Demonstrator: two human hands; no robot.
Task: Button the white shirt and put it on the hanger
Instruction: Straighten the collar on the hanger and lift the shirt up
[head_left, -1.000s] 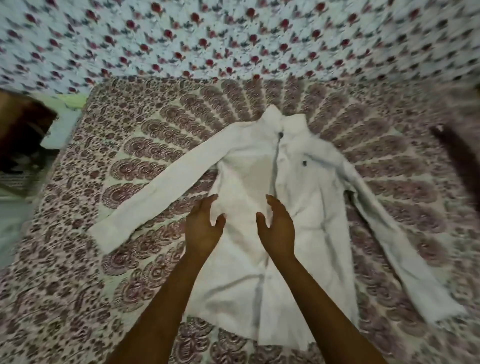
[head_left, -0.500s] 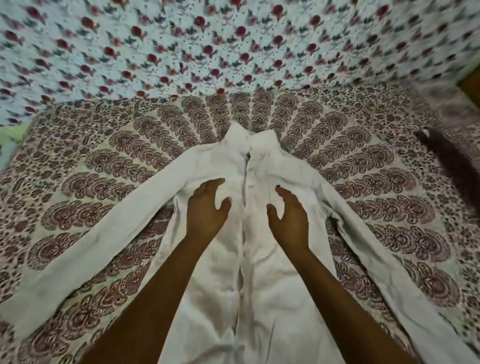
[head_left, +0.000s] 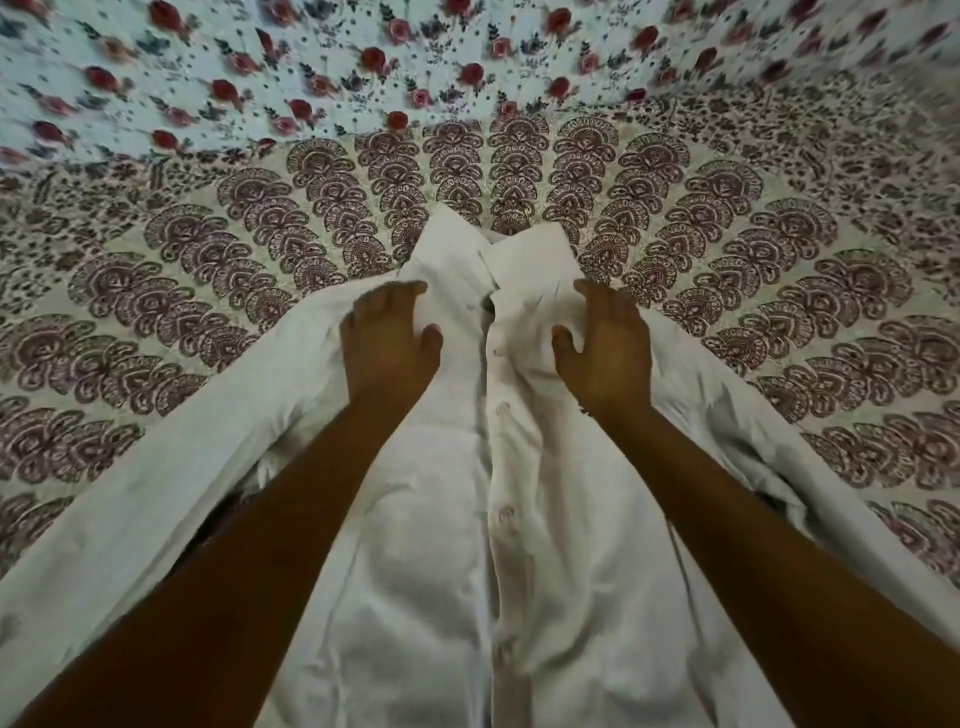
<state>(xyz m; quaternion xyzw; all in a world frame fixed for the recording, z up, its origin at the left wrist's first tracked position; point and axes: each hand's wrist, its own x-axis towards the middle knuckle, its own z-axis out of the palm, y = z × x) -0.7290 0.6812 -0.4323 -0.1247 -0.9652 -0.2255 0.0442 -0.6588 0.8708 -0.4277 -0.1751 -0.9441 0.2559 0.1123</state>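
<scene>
White shirt (head_left: 441, 545) lay face up on the patterned bedspread (head_left: 208, 270), collar (head_left: 498, 254) away from me and sleeves thrown out to either side, which kept the front flat and the placket within easy reach. From the head camera, I had my left hand (head_left: 387, 345) gripping a bunch of cloth on the left chest panel just below the collar, fingers curled into it. My right hand (head_left: 605, 345) did the same on the other panel, thumb hooked into a fold. Holding both sides near the neck, I judged, let me draw the edges together for the top button. Several buttons (head_left: 503, 408) showed down the placket; whether each was fastened I could not tell. No hanger was in view.
</scene>
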